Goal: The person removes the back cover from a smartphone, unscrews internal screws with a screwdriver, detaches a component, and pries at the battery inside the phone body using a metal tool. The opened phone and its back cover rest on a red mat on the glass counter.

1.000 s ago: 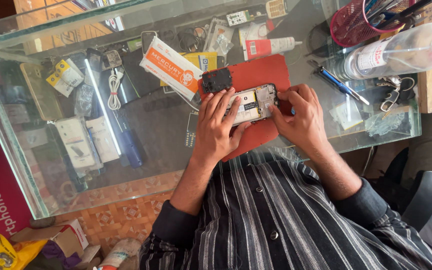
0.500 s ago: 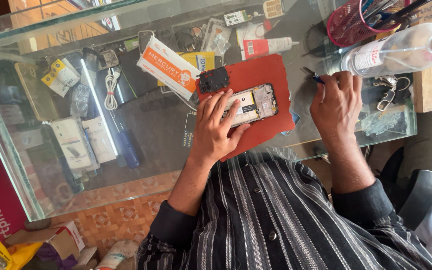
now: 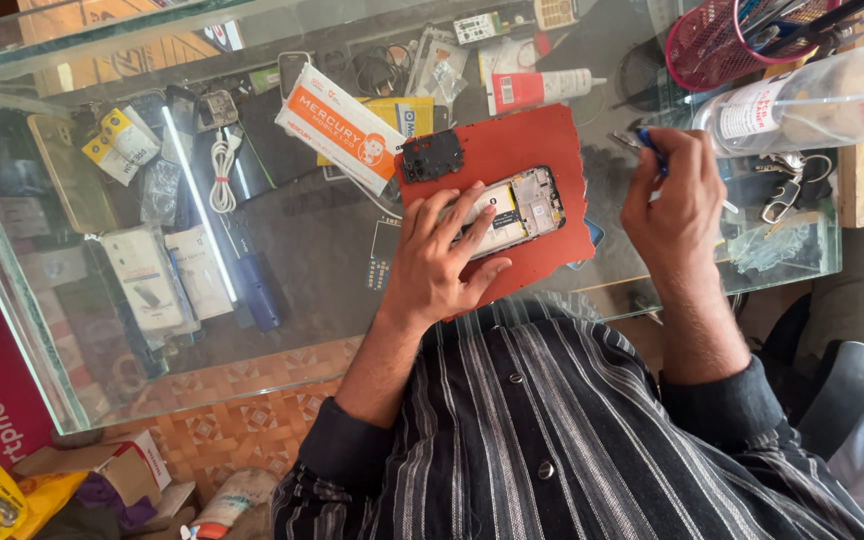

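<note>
An opened phone [image 3: 524,205] with its back off lies on a red mat [image 3: 522,140] on the glass counter. My left hand [image 3: 442,262] rests on the phone's near end and holds it down with spread fingers. A black inner cover piece [image 3: 432,157] lies on the mat's far left corner. Off the mat to the right, my right hand [image 3: 680,200] is closed around a thin blue-handled tool [image 3: 649,143] above the glass.
An orange and white box [image 3: 337,125] and a tube of glue [image 3: 542,88] lie beyond the mat. A clear bottle [image 3: 812,98], a red mesh tool cup [image 3: 717,45] and keys [image 3: 782,200] sit at the right. Phone accessories fill the case under the glass [image 3: 152,250].
My right hand left the phone, moved right across the glass and closed on the blue tool. My left hand stayed on the phone.
</note>
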